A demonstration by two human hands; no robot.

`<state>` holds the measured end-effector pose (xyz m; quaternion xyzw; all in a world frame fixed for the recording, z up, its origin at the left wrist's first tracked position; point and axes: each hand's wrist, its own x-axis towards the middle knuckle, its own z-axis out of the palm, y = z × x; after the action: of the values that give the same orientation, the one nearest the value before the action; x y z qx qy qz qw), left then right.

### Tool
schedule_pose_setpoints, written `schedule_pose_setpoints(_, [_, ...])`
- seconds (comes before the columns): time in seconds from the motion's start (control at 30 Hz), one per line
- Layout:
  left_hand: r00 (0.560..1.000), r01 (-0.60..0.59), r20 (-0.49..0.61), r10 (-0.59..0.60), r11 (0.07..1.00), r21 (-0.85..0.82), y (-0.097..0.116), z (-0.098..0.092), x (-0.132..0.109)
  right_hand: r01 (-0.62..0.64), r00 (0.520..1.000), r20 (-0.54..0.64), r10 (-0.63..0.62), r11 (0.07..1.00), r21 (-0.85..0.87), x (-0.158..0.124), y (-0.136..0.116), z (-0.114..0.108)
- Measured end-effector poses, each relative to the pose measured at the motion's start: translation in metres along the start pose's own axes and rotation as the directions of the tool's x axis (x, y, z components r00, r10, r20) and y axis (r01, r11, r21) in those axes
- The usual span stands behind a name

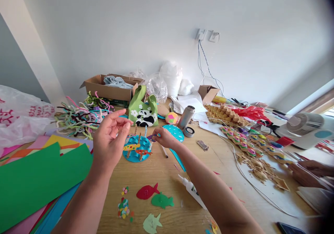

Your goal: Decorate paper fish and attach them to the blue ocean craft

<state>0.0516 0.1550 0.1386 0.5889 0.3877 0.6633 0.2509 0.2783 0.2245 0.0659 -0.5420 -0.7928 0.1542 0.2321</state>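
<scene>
- Bare forearms come in from the bottom edge, nearest the camera, over a wooden table.
- Right hand: thumb and fingertips pinched on a small purple paper cutout, at the right side of a round blue base.
- Left hand: raised just left of that base, fingers loosely bent and spread from the thumb — nothing visible in its grasp.
- On the base, wavy blue strips and upright twisted stems, with a spotted yellow fish and an orange-red fish among them.
- Closer in, lying flat: a red fish, a green fish and a pale-green fish, with paper dots to their left and a white glue bottle to their right.
- Behind the base, a green panda bag; right of it, a steel flask and a dotted blue disc.
- Far left, green paper sheets and heaped pipe cleaners.
- Far right — another person's hands, near a white fan.
</scene>
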Motion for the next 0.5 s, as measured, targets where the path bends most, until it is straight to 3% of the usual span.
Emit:
schedule_pose_setpoints(0.3, [1.000,-0.012,0.017,0.013,1.000,-0.017,-0.0053,-0.0004,0.0005,-0.002,0.997,-0.078,0.001,1.000,-0.010,-0.0035,0.0009,0.0015])
schedule_pose_setpoints(0.5, [0.999,-0.008,0.038,0.009,1.000,-0.021,-0.0060,0.0001,-0.0002,-0.009,0.998,-0.068,0.007,1.000,-0.025,-0.0042,0.0024,0.0021])
